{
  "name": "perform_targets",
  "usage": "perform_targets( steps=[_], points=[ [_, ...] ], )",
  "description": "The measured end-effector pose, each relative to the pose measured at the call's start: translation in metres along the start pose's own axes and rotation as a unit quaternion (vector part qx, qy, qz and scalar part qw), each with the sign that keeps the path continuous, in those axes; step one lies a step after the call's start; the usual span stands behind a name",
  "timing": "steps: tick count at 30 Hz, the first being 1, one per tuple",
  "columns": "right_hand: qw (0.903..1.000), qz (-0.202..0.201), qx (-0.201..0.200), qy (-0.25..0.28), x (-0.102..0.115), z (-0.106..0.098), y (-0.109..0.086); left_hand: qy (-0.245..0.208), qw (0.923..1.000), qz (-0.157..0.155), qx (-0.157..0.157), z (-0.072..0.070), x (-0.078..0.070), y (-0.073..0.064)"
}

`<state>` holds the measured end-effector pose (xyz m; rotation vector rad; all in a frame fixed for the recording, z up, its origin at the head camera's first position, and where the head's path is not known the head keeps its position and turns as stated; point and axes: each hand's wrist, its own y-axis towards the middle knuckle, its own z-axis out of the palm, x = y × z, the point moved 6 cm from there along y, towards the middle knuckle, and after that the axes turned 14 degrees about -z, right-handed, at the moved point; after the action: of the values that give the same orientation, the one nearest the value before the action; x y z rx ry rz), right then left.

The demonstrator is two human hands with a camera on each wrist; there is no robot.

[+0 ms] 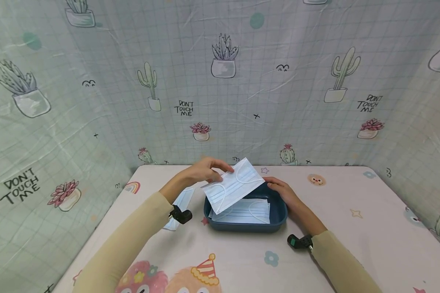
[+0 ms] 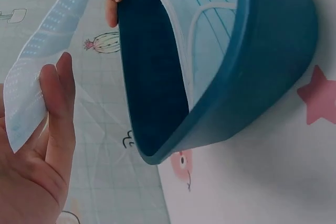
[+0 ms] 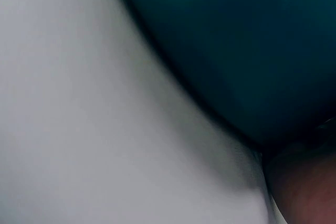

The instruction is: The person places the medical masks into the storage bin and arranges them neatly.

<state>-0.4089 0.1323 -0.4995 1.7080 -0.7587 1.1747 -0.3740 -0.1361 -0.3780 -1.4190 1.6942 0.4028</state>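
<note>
My left hand (image 1: 205, 170) pinches a light blue pleated face mask (image 1: 236, 189) by its upper left edge, tilted above a dark blue plastic box (image 1: 245, 228). In the left wrist view the mask (image 2: 50, 38) runs between the thumb and the fingers. White ear loops hang on its near face. Inside the box lies at least one more mask (image 1: 243, 215), laid flat, partly covered by the held one. My right hand (image 1: 281, 191) grips the box at its back right rim, with fingertips over the edge.
Left of the box, another mask (image 1: 183, 201) lies on the table, partly behind my left forearm. The white tablecloth (image 1: 337, 252) bears cartoon prints. A patterned curtain (image 1: 256, 89) with cactus drawings encloses the table's back and sides.
</note>
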Motion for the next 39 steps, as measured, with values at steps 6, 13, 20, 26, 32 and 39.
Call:
perform_targets(
  steps=[6, 13, 20, 26, 32, 39],
  points=[
    [1.0, -0.002, -0.003, 0.007, -0.001, 0.0, 0.0, 0.011, 0.9997, 0.011, 0.018, 0.003, -0.008, 0.003],
    [0.9999, -0.01, 0.0, 0.007, 0.001, 0.001, -0.001, 0.03, 0.9985, 0.031, 0.034, 0.006, -0.019, 0.007],
    [1.0, -0.001, -0.006, 0.006, 0.001, 0.001, -0.001, 0.041, 0.9974, 0.026, 0.054, 0.01, -0.024, 0.016],
    [1.0, -0.002, -0.004, 0.005, 0.0, 0.001, 0.0, 0.066, 0.9947, 0.024, 0.075, 0.018, -0.027, 0.021],
    [1.0, 0.001, -0.006, 0.001, -0.001, 0.001, 0.0, 0.082, 0.9919, 0.037, 0.09, 0.023, -0.033, 0.026],
    [0.9999, -0.01, -0.005, -0.01, 0.002, 0.0, 0.001, 0.106, 0.9884, 0.028, 0.105, 0.03, -0.039, 0.029]
  ],
)
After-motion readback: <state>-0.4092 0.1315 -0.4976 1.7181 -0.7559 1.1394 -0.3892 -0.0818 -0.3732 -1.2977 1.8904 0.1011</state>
